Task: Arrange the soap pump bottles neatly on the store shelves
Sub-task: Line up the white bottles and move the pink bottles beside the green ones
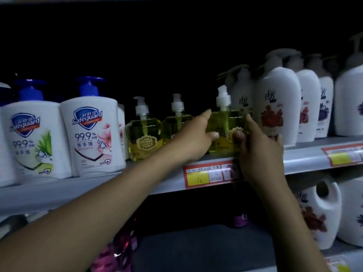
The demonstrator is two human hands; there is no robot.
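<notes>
Step in hand: placing the held yellow bottle (224, 122) as the third in a row of yellow pump bottles at the front of the shelf (98, 185).
Left hand (194, 140): grips the bottle's left side, thumb on the front face and fingers (205, 114) reaching up along its edge.
Right hand (259, 150): grips the right side, thumb pressed on the label.
Bottle position: upright, above the red price tag (208, 175); its base is at shelf level, but I cannot tell whether it is resting there.
Next move, as I judge it: turn the label square to the front, line the bottle up with its neighbours, then let go.
Row mates: the middle yellow bottle (176, 124), partly hidden by the left hand, and the left yellow bottle (144, 138).
In the way: the tall white bottles (279, 107) stand just beside the right hand, leaving little room for the fingers.
Elsewhere: Safeguard bottles (94, 138) stand to the left and white jugs (322, 213) on the shelf below.
</notes>
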